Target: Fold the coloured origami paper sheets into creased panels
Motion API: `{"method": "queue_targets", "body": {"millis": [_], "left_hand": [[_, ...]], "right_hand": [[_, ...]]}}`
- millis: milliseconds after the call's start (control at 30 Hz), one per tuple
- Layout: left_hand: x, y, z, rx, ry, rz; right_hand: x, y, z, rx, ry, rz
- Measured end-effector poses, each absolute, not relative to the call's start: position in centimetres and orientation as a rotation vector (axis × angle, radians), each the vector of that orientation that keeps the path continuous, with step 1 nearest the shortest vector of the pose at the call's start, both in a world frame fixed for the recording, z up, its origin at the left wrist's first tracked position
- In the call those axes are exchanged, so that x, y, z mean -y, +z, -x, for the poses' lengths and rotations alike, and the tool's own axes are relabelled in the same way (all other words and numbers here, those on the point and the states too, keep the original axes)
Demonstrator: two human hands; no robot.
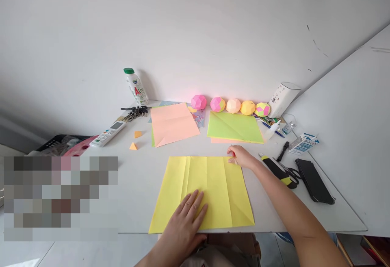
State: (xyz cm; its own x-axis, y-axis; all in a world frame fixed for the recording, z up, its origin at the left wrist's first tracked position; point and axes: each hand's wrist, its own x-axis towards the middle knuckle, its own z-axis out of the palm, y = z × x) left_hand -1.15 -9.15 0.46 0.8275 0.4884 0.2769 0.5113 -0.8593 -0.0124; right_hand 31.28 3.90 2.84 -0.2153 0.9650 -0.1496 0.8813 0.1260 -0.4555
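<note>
A creased sheet of yellow paper (pixel 213 194) lies flat before me at the table's front edge. Several straight fold lines cross it from back to front. My left hand (pixel 187 216) rests on its lower middle, fingers stretched out and palm down. At the far edge, right of the middle, my right hand (pixel 239 157) has its fingers curled together. Something small and reddish shows between them, but I cannot make out what it is. Beyond that hand lies a stack of green paper (pixel 236 126), with a pink sheet (pixel 173 124) to its left.
Several faceted paper balls, one pink (pixel 198 102), line the wall. A white bottle (pixel 136 87) and remote control (pixel 108 133) are left, near two orange paper pieces (pixel 133 146). At right lie a utility knife (pixel 278 171), scissors (pixel 292 173), glue bottle (pixel 272 130) and black phone (pixel 314 181).
</note>
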Motion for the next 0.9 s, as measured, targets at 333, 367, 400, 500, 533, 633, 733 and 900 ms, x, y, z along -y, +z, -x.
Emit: {"method": "queue_targets", "body": {"millis": [333,367,400,500,533,633,733,900], "left_hand": [[8.7,0.3,2.3,0.610,-0.557,2.935],[8.5,0.5,2.7,0.551,-0.587,2.959],[8.2,0.9,3.1,0.490,-0.610,2.989],[7.3,2.6,4.2,0.387,-0.655,3.071],[6.9,3.3,4.5,0.370,-0.665,3.089],[4.8,5.1,4.8,0.293,-0.631,3.119],[1.7,6.1,4.8,0.232,-0.542,3.091],[-3.5,5.5,4.7,0.751,-0.450,3.183]], "right_hand": [[-2.0,3.2,-31.6,1.987,0.695,1.642],[-1.6,3.4,-31.5,1.983,0.702,1.626],[-1.2,3.6,-31.3,1.984,0.715,1.610],[-0.3,4.5,-30.6,1.996,0.785,1.568],[-0.1,4.8,-30.3,1.999,0.815,1.553],[0.3,5.4,-29.4,1.989,0.897,1.522],[0.6,5.2,-28.5,1.923,0.964,1.541],[2.8,4.4,-27.5,1.721,1.021,1.634]]}}
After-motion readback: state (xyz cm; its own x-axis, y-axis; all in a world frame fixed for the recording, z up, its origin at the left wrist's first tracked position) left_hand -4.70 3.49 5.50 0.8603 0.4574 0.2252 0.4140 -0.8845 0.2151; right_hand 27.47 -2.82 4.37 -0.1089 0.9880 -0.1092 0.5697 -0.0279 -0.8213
